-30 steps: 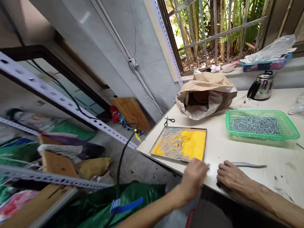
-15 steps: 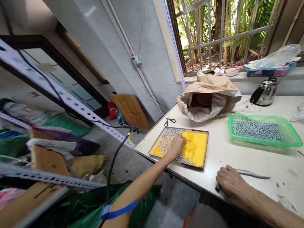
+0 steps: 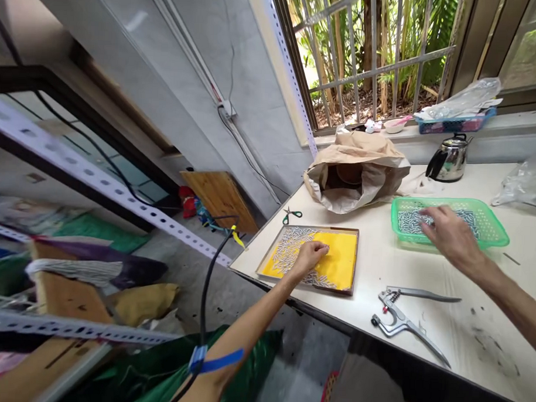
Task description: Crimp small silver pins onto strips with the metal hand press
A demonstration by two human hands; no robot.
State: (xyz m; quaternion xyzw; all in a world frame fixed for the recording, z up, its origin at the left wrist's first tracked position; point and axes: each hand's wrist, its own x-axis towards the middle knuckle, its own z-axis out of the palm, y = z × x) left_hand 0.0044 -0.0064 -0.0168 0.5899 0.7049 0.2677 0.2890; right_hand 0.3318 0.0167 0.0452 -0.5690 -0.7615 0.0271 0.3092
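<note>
My left hand [image 3: 310, 258] is over a shallow tray [image 3: 354, 262] with a yellow bottom. Its fingers are closed in a pinch, and whatever they hold is too small to make out. Small silvery metal pins [image 3: 288, 248] cover the tray's left side and front. Over the green plastic basket [image 3: 491, 223], my right hand [image 3: 451, 234] hangs with thumb and fingers apart; no object shows in it. More silvery pins [image 3: 410, 220] fill the basket's bottom. Hand pliers [image 3: 393, 314] with a spring and long metal handles lie spread on the table near its front edge.
Green-handled scissors [image 3: 291, 215] lie behind the tray. An open brown paper bag [image 3: 357, 175] stands farther back, with a metal kettle [image 3: 452, 157] to its right. Clear plastic [image 3: 523, 183] lies at the right. A black cable [image 3: 208, 281] hangs left of the table.
My right hand has let go of the pliers and moved up to the green basket. My left hand stays over the tray. The whole view has shifted slightly.
</note>
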